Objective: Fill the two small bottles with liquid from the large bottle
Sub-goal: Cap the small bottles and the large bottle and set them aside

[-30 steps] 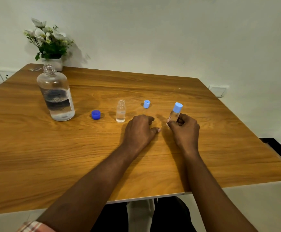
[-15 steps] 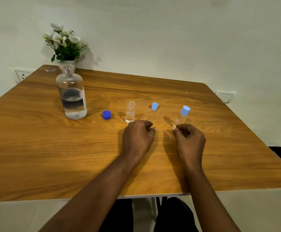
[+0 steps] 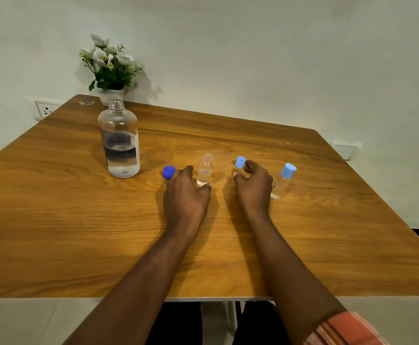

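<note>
1. Resting low over the desk (image 3: 78, 220), both hands sat near the middle of the frame, and neither was closed on anything.
2. The left hand (image 3: 186, 195) kept a loose, parted grip. Its forefinger pointed up-frame and its thumb lay just beside the foot of the open small bottle (image 3: 205, 169), which stood upright between them. Whether the thumb touched the bottle could not be told.
3. The right hand (image 3: 253, 186) also had its grip apart, with the fingers loosely curled. Its fingertips were right beside the light-blue cap (image 3: 240, 162), which lay just up-frame of them; contact was unclear.
4. The capped small bottle (image 3: 283, 180) stood upright just right of that hand, apart from it, and seemed to hold clear liquid.
5. The large bottle (image 3: 120, 143) stood uncapped at centre-left, with its dark-blue cap (image 3: 169, 172) between it and the left hand.
6. Capping the open bottle looked like the next step. The cap was nearest the right hand, and the bottle, with its long axis vertical, stood left of the cap and nearest the left hand.
</note>
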{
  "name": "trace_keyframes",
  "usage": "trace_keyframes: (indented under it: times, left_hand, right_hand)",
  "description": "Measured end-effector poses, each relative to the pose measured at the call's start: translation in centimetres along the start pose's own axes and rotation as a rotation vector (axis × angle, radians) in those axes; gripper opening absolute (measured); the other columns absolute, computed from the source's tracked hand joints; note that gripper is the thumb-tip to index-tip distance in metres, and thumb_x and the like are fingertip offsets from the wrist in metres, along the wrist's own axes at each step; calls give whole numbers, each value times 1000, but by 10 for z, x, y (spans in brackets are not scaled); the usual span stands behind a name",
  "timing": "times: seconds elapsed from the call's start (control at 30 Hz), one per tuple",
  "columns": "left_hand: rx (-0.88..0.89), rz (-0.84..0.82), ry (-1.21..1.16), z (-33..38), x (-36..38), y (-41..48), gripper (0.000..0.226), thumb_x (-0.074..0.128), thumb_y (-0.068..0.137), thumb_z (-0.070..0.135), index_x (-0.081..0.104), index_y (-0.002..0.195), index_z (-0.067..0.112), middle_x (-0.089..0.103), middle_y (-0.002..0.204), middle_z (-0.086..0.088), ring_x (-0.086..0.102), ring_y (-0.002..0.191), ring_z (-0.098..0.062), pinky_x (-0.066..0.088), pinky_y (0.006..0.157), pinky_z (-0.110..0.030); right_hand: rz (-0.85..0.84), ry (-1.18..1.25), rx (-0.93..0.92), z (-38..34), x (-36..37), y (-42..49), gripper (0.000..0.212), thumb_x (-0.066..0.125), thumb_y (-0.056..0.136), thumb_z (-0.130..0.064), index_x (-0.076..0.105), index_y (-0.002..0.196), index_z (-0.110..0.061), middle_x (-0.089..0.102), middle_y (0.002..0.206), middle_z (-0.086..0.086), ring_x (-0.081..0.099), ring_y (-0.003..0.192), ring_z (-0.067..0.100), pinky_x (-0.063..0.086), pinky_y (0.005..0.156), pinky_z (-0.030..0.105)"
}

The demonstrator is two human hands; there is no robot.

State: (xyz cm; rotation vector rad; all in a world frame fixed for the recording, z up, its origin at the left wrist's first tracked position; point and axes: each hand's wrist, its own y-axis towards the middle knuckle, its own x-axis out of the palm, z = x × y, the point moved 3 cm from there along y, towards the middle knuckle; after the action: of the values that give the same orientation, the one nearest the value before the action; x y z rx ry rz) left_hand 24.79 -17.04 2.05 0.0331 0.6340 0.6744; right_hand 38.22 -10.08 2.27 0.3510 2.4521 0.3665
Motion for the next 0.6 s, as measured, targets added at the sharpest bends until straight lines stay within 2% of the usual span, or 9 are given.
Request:
trace_keyframes:
  times: [0.07,0.17,0.23,0.4,0.53,0.6]
  left_hand:
    - [3,-14,13,1,1,2,51,73,82,31,59,125,8,62,121,-10,56,115,-29,44,89,-37]
    - [23,-38,46,1,3,5,44,73,82,33,62,118,10,65,117,-8,58,111,-28,45,86,-36]
    - [36,-48,56,1,4,8,37,72,82,34,65,112,13,68,111,-5,61,105,-26,44,81,-34]
    - [58,-70,63,-1,7,13,24,74,80,33,69,98,17,71,98,-1,65,92,-24,47,73,-32]
    - [65,-71,67,-3,10,14,24,73,81,34,70,98,18,72,96,0,65,90,-22,47,72,-32]
    - [66,-69,69,-4,10,15,24,73,81,34,70,99,18,72,96,-1,65,90,-22,48,73,-33]
  right_hand:
    - [44,-29,26,-1,4,9,32,62,87,-9,62,118,0,68,116,12,59,110,28,40,82,24]
    - [99,-74,84,-1,8,21,27,60,87,-6,59,110,7,67,107,18,58,100,34,45,82,42]
    - [116,-89,116,0,13,30,27,62,87,-8,59,110,7,67,107,19,60,98,34,48,81,44]
    - [100,-118,171,5,21,42,27,63,86,-11,63,111,0,68,110,16,62,101,35,48,80,39]
    - [108,-111,172,7,24,43,36,65,87,-12,63,123,-9,68,117,11,62,109,30,47,84,33]
    - [115,-110,162,8,25,41,36,66,86,-13,65,122,-11,70,115,9,64,107,28,48,84,32]
